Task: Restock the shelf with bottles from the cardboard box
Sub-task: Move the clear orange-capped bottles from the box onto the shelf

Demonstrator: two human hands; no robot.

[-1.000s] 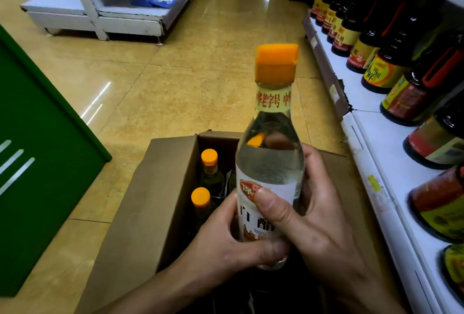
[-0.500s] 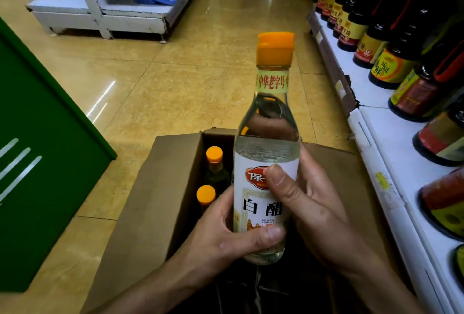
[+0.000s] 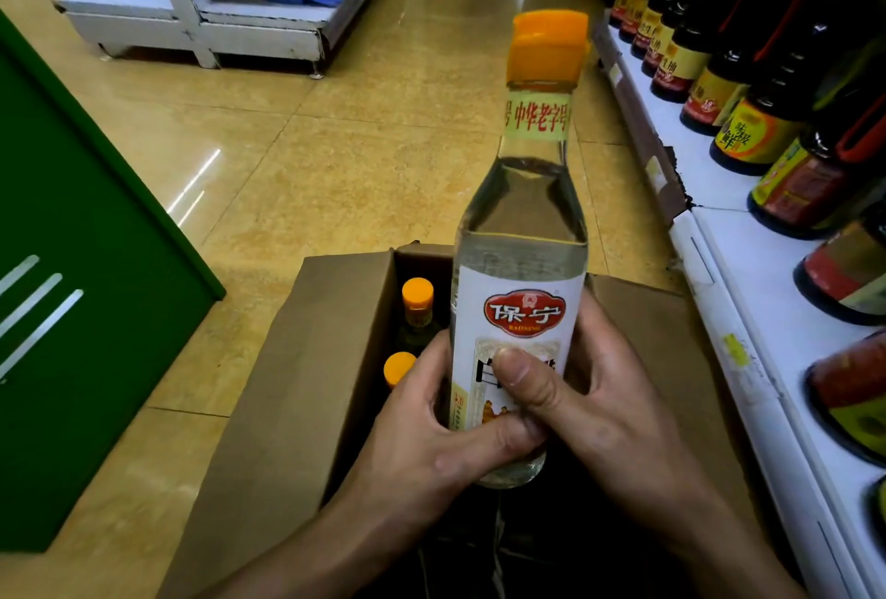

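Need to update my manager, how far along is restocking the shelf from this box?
Done: no clear bottles show on the shelf, only dark bottles. In hand: one clear orange-capped bottle, gripped by the left hand and right hand above the cardboard box. Left: at least two orange-capped bottles inside it.

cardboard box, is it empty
No, two orange-capped bottles stand in the cardboard box, left of the held Baoning bottle.

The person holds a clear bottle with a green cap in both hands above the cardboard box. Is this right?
No. The head view shows an orange cap, not green. The left hand and right hand do hold the clear bottle above the cardboard box.
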